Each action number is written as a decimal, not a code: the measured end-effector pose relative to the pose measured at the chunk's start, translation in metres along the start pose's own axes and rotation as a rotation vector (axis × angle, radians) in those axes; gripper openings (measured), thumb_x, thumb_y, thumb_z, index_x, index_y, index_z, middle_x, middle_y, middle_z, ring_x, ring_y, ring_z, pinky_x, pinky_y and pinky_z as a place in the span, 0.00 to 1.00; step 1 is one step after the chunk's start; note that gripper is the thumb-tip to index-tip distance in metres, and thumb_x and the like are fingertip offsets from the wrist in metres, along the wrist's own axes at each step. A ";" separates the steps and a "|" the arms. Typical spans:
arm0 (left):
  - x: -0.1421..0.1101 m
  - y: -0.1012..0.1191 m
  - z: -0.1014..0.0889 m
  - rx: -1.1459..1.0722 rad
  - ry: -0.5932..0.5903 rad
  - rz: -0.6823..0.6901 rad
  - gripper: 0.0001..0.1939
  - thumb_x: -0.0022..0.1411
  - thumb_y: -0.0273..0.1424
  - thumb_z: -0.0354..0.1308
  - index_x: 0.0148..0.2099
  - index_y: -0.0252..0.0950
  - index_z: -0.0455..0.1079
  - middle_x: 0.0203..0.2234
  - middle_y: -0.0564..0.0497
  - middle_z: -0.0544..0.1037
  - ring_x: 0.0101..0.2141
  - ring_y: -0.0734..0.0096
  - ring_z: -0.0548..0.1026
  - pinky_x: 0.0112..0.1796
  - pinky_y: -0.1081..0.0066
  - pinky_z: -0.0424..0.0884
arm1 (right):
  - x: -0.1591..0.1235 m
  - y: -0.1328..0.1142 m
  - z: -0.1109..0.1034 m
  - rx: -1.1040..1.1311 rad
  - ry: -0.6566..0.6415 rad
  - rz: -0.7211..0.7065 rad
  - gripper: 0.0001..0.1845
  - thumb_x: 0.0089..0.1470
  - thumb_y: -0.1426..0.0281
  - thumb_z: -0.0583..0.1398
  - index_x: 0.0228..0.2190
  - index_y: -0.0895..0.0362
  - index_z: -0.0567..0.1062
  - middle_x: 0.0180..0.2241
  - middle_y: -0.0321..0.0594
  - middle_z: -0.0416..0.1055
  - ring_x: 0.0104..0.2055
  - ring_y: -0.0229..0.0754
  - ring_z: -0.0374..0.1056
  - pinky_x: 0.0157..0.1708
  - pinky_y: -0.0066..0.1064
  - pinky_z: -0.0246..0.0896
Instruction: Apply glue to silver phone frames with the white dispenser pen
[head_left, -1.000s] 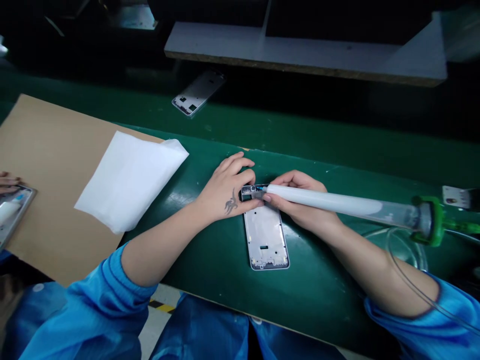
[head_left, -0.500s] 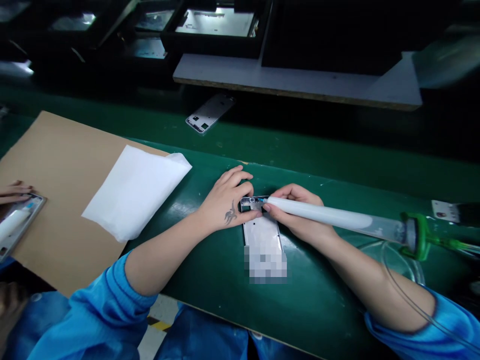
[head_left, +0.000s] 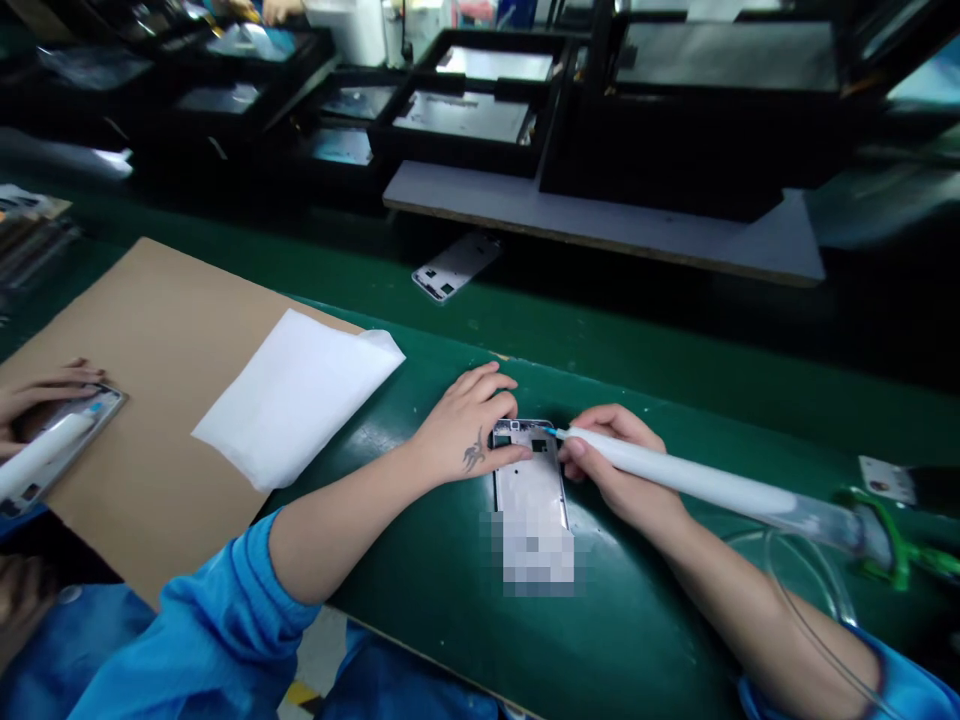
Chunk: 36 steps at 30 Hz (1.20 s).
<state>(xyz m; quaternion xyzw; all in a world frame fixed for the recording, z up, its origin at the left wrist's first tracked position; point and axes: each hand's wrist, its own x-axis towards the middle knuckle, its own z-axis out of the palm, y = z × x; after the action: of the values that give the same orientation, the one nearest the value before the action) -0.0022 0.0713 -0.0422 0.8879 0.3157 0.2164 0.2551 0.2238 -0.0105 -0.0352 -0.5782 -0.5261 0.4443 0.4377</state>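
A silver phone frame (head_left: 529,485) lies flat on the green mat (head_left: 637,580) in front of me. My left hand (head_left: 469,420) presses on its top left corner, fingers curled over the edge and thumb along its side. My right hand (head_left: 611,465) is closed round a long white dispensing syringe (head_left: 697,482). Its blue tip touches the frame's top right corner. The syringe's far end carries a green cap (head_left: 885,545) with a clear tube (head_left: 810,625) running back over my right forearm.
A white sheet (head_left: 296,395) lies on brown cardboard (head_left: 150,340) to the left. A co-worker's hand (head_left: 41,395) holds another frame there. A second phone frame (head_left: 454,265) lies on the green belt behind. Black trays (head_left: 465,115) and a grey board (head_left: 600,220) stand beyond.
The syringe tip has slid from the frame's top left part to its top right corner. My head has tilted up, so the trays at the back show.
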 end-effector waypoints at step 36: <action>0.102 -0.076 -0.027 0.295 0.356 -0.485 0.56 0.53 0.54 0.69 0.72 0.30 0.50 0.64 0.26 0.64 0.66 0.29 0.58 0.63 0.39 0.56 | -0.010 0.010 -0.031 -0.604 0.034 -0.135 0.19 0.67 0.62 0.52 0.56 0.47 0.70 0.49 0.41 0.82 0.49 0.58 0.79 0.45 0.49 0.75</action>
<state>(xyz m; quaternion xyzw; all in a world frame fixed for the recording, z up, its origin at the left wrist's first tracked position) 0.0207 0.1991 -0.0434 0.7624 0.5855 0.2532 0.1088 0.2555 -0.0219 -0.0379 -0.6534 -0.6639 0.2280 0.2833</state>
